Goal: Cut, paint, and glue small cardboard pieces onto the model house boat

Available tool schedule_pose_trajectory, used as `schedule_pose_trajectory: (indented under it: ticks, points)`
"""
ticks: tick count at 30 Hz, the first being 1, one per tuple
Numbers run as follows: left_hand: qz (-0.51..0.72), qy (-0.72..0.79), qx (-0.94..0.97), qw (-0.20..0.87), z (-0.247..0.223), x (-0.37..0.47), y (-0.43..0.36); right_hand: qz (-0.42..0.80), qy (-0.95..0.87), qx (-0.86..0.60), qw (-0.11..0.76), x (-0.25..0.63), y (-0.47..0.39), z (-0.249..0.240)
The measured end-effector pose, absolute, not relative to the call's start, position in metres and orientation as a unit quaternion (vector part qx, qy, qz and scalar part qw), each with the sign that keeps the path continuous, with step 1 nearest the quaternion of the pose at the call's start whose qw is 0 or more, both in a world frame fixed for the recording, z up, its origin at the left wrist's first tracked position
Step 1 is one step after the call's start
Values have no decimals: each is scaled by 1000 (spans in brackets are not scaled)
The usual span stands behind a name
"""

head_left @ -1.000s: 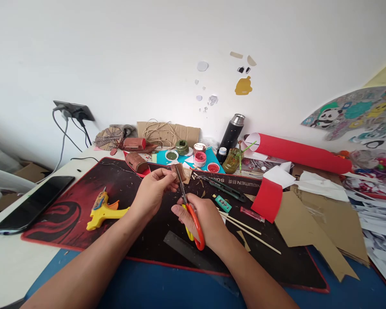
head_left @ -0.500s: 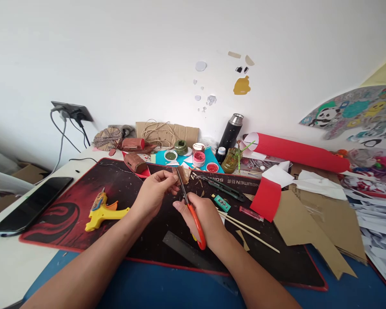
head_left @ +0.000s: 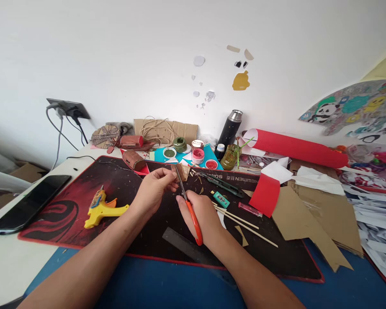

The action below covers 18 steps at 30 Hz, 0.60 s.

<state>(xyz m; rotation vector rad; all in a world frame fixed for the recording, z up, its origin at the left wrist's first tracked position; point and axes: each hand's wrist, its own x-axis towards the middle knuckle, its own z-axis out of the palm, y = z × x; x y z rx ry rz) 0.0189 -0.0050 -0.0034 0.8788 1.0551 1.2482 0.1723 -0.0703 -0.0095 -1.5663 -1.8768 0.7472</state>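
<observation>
My right hand (head_left: pixel 206 214) is wrapped round orange-handled scissors (head_left: pixel 193 221), whose blades point away from me. The blade tips reach the fingertips of my left hand (head_left: pixel 156 186), which are pinched together. What sits in that pinch is small and mostly hidden by the fingers. Just behind the blades is a brown cardboard piece (head_left: pixel 184 172); whether it is held or lies on the mat I cannot tell. Both hands are above the black and red mat (head_left: pixel 144 240). A yellow glue gun (head_left: pixel 101 210) lies left of my left hand, and a green utility knife (head_left: pixel 223 184) beyond my right.
Open paint jars (head_left: pixel 197 155) stand at the back beside a black thermos (head_left: pixel 230 128). Wooden sticks (head_left: pixel 244 222), a clear ruler (head_left: pixel 186 249) and cut cardboard (head_left: pixel 296 214) lie to the right and front. A phone (head_left: pixel 32 204) rests at the left.
The scissors' handles have come closer together, and my right thumb has moved slightly in. My left hand keeps its pinch. The whole view has shifted a little.
</observation>
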Motion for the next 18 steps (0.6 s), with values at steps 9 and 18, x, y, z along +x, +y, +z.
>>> schedule_pose_trajectory:
  ticks: [9,18]
  points:
    - [540,447,376,606,-4,18,-4,326,-686,-565,323,172,-70,-14]
    - [536,453,375,606,2,16,-6,353,-697,-559,277,176,-72,-3]
